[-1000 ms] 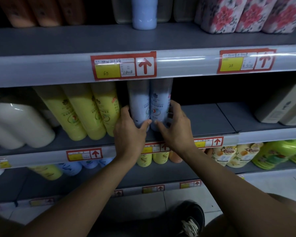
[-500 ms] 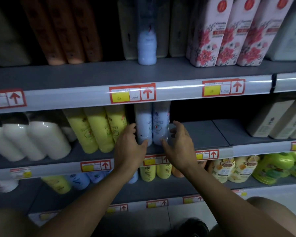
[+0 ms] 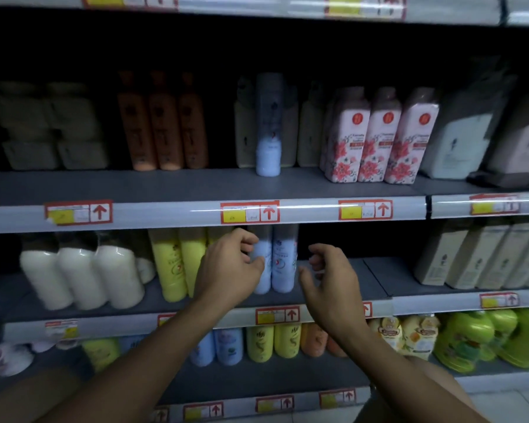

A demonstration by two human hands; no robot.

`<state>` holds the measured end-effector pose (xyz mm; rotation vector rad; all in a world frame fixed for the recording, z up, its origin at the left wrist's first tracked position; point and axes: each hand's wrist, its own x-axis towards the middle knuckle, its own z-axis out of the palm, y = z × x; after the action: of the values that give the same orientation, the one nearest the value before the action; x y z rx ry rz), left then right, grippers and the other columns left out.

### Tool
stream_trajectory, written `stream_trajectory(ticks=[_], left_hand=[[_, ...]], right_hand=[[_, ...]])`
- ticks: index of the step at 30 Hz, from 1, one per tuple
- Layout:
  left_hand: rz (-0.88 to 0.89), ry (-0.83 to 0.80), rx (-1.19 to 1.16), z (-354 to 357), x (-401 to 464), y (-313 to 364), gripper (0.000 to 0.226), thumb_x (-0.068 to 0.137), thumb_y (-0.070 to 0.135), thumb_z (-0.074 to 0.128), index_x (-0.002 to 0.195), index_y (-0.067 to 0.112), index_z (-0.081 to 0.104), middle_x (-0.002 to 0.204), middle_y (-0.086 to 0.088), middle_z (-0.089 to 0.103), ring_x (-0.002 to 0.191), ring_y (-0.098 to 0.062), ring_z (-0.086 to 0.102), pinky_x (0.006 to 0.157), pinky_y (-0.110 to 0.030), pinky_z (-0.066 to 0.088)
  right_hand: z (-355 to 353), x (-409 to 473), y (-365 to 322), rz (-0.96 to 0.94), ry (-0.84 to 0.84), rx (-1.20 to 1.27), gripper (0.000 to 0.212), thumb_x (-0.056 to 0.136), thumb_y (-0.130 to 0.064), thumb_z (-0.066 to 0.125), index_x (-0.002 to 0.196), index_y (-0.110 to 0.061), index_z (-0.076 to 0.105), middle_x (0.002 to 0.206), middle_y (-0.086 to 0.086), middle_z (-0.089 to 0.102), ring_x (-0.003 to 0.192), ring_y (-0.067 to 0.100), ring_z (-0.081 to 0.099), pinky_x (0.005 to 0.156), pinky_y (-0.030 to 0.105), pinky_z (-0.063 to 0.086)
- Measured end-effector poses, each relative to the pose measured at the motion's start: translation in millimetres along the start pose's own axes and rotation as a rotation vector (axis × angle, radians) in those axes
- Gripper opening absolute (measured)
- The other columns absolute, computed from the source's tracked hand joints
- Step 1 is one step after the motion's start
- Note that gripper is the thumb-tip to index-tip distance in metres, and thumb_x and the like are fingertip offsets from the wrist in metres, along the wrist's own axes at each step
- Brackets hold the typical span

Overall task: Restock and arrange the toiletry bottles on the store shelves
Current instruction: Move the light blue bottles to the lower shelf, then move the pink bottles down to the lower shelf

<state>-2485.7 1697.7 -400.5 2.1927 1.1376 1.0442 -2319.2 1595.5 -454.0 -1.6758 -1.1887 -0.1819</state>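
Both hands have let go of the two pale blue bottles (image 3: 274,261), which stand upright side by side on the middle shelf (image 3: 376,279), just right of the yellow bottles (image 3: 171,264), grouped by colour. Left hand (image 3: 229,270): loosely curled, empty, touching or just off the left bottle. Right hand (image 3: 330,276): loosely curled, empty, clear of the pair.

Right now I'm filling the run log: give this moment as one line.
left hand: touching pale blue bottles | right hand: loosely curled, empty, beside them | bottles: upright on middle shelf
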Motion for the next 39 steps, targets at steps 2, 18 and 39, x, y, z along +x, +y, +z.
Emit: stream_trajectory(ticks=[2,18,39], left_hand=[[0.020,0.016,-0.023,-11.0,0.6,9.5,0.026,0.082,0.026,0.080,0.105,0.030,0.070,0.092,0.017,0.068,0.076,-0.002,0.067,0.078,-0.032,0.060],[0.108,0.115,-0.060,-64.2,7.0,47.8,0.015,0.084,0.024,0.073,0.095,0.033,0.069,0.087,0.018,0.070,0.073,0.000,0.067,0.077,-0.030,0.059],[0.127,0.049,0.062,-20.6,163.7,59.2,0.050,0.080,0.036,0.082,0.121,0.018,0.058,0.120,-0.008,0.060,0.104,-0.025,0.064,0.093,-0.032,0.051]], right_hand=[[-12.1,4.3,-10.2,-0.036,0.028,-0.009,0.032,0.090,-0.022,0.071,0.121,-0.023,0.060,0.105,-0.010,0.057,0.094,0.005,0.058,0.082,0.031,0.055],[-54.8,38.9,-72.9,-0.152,0.118,-0.010,0.025,0.092,-0.024,0.070,0.116,-0.022,0.063,0.100,-0.010,0.058,0.088,0.000,0.060,0.077,0.031,0.057],[-54.1,173.0,-38.9,0.068,0.175,-0.201,0.059,0.090,-0.033,0.072,0.138,-0.011,0.048,0.132,0.013,0.052,0.123,0.033,0.052,0.106,0.048,0.045]])
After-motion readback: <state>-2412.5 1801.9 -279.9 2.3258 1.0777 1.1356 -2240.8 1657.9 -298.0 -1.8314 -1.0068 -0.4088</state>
